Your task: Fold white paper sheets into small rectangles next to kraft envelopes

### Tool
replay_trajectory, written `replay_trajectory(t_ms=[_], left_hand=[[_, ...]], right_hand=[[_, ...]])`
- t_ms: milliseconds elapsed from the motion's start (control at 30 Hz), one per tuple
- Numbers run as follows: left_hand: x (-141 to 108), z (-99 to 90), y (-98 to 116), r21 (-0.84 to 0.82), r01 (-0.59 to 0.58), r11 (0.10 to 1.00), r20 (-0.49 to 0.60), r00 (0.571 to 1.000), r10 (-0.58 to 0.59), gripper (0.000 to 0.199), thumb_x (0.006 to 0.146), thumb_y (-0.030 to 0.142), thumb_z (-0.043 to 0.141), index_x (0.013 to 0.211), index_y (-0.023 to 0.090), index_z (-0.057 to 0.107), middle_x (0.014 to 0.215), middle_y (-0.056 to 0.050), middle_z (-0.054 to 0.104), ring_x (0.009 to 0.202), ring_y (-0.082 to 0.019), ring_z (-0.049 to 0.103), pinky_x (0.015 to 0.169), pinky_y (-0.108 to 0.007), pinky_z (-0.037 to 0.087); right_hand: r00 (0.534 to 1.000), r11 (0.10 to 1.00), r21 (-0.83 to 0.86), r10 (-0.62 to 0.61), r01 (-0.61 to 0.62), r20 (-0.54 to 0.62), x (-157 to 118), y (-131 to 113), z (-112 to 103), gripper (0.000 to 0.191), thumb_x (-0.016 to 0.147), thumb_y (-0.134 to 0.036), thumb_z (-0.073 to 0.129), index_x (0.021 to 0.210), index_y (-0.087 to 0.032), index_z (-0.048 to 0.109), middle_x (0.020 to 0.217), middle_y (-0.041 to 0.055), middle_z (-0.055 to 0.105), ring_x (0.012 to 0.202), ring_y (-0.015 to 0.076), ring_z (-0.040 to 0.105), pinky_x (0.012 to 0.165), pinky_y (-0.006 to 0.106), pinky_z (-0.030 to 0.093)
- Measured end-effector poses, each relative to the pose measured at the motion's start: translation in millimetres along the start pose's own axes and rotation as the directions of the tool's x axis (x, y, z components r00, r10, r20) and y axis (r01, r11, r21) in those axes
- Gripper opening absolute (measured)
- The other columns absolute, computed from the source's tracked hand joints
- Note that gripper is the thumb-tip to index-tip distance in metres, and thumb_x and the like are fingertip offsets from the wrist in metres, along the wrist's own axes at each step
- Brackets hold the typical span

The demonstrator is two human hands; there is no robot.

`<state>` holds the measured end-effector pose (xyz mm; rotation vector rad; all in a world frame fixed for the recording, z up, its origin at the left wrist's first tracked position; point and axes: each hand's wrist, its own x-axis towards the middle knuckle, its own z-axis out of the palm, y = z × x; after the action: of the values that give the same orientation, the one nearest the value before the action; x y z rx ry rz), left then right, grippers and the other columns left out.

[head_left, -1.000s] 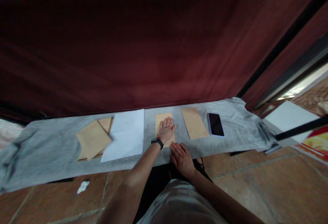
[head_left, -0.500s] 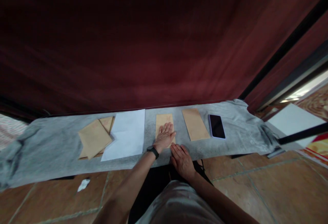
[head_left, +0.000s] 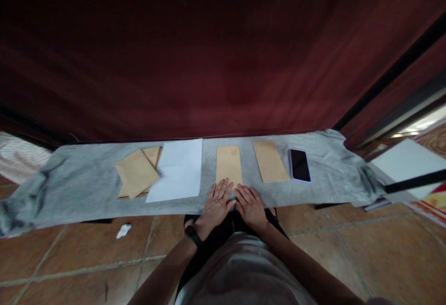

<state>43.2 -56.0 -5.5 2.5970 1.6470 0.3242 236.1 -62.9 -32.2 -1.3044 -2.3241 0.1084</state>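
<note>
A brown paper envelope [head_left: 228, 163] with small red print at its upper right lies upright in front of me on the grey cloth. My left hand [head_left: 217, 204], with a dark band on the wrist, lies flat with its fingertips over the envelope's near left edge. Beside it my right hand [head_left: 251, 206] rests flat, fingers stretched out, its fingertips at the near right corner. Neither hand grips anything. Another brown envelope [head_left: 271, 161] lies slightly tilted to the right. White paper sheets [head_left: 181, 170] lie to the left.
Several brown envelopes [head_left: 137, 172] overlap at the left of the cloth-covered bench [head_left: 87, 179]. A phone [head_left: 300, 165] with a purple edge lies at the right. Behind the bench hangs a dark red curtain [head_left: 223, 86]. A crumpled white scrap [head_left: 123, 231] is on the tiled floor.
My left hand has slid from the middle of the envelope down to its near edge, uncovering most of it. My right hand stays near the corner. The view has shifted slightly.
</note>
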Motion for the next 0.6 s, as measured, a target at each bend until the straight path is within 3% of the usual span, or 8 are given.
replay_trajectory(t_ms=[133, 267, 467, 600], left_hand=[[-9.2, 0.5, 2.4, 0.013, 0.145, 0.989, -0.022, 0.989, -0.144, 0.059, 0.102, 0.041, 0.04, 0.155, 0.014, 0.036, 0.161, -0.017, 0.037, 0.151, -0.027, 0.03, 0.122, -0.049, 0.03], [-11.0, 4.6, 7.4, -0.031, 0.322, 0.946, -0.048, 0.945, -0.324, 0.056, 0.101, 0.035, 0.039, 0.148, 0.006, 0.044, 0.156, -0.022, 0.042, 0.147, -0.032, 0.038, 0.119, -0.049, 0.035], [8.2, 6.8, 5.4, -0.299, 0.459, 0.837, -0.077, 0.862, -0.5, 0.049, 0.095, 0.027, 0.047, 0.143, 0.015, 0.051, 0.14, -0.015, 0.061, 0.131, -0.03, 0.056, 0.11, -0.046, 0.046], [22.9, 12.5, -10.4, -0.473, 0.486, 0.735, -0.048, 0.819, -0.572, 0.054, 0.091, 0.03, 0.057, 0.142, 0.014, 0.05, 0.114, -0.014, 0.073, 0.105, -0.029, 0.069, 0.097, -0.048, 0.053]], right_hand=[[1.0, 1.0, -0.008, 0.001, -0.001, 0.003, 1.2, -1.6, -3.0, 0.046, 0.103, -0.028, 0.046, 0.148, -0.02, 0.05, 0.151, 0.0093, 0.053, 0.139, 0.024, 0.048, 0.119, 0.048, 0.031], [1.0, 1.0, -0.007, 0.009, -0.009, -0.002, 1.4, -3.3, -2.4, 0.046, 0.102, -0.027, 0.045, 0.148, -0.02, 0.05, 0.15, 0.0093, 0.054, 0.138, 0.0239, 0.049, 0.119, 0.048, 0.031], [0.999, 0.999, 0.018, 0.034, -0.034, -0.019, 3.9, -6.4, -1.6, 0.045, 0.1, -0.022, 0.047, 0.144, -0.02, 0.053, 0.149, 0.0097, 0.055, 0.137, 0.025, 0.05, 0.118, 0.05, 0.031], [0.999, 0.999, 0.037, 0.036, -0.035, -0.039, 6.7, -7.2, -2.8, 0.043, 0.098, -0.02, 0.048, 0.141, -0.02, 0.056, 0.145, 0.01, 0.059, 0.133, 0.0255, 0.052, 0.116, 0.05, 0.033]])
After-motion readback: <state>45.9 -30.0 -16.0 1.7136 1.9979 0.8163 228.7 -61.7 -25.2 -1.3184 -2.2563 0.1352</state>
